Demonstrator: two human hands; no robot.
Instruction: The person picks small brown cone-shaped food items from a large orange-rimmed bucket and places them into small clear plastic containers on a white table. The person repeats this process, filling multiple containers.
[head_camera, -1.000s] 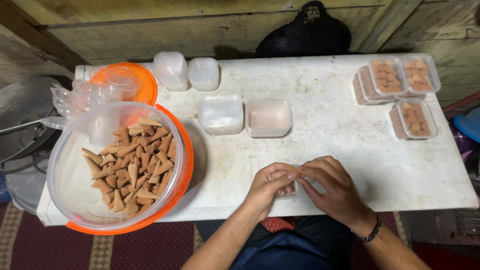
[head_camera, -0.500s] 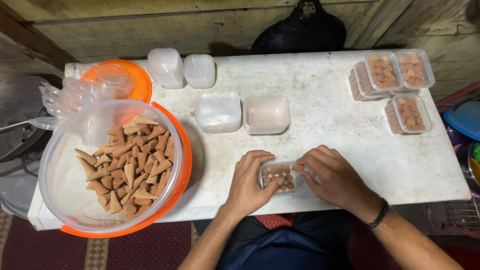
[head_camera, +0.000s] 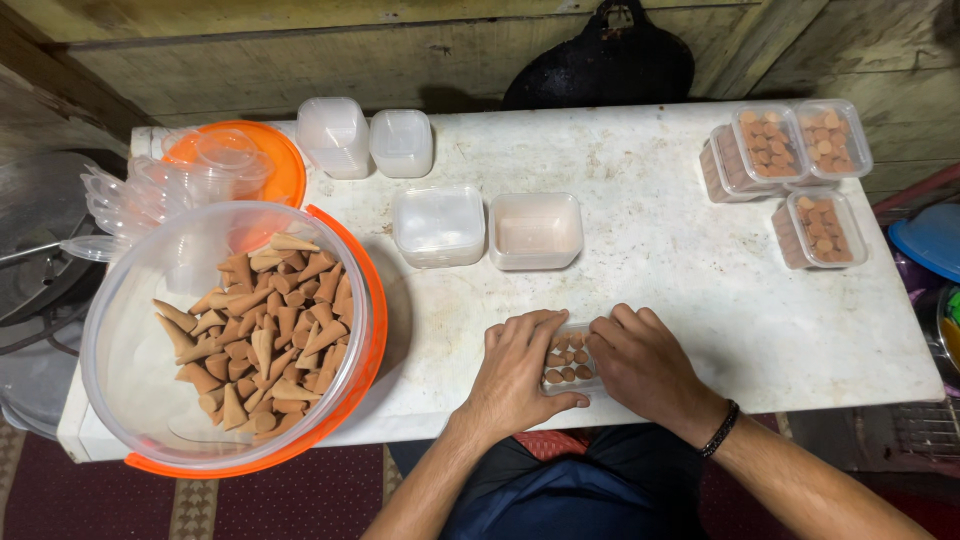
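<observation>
as seen: hands (head_camera: 580, 365) around box (head_camera: 568, 360)

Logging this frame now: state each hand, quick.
Left hand: fingers curled, pressing on the small clear box of cones.
Right hand: fingers curled, pressing on the same box from the other side.

A worn white table (head_camera: 680, 260) stands against a rough wooden wall (head_camera: 300, 50) over patterned maroon carpet (head_camera: 300, 500)

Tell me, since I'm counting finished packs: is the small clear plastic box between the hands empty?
No, the small clear plastic box held between the left hand and right hand is filled with brown cones.
</observation>
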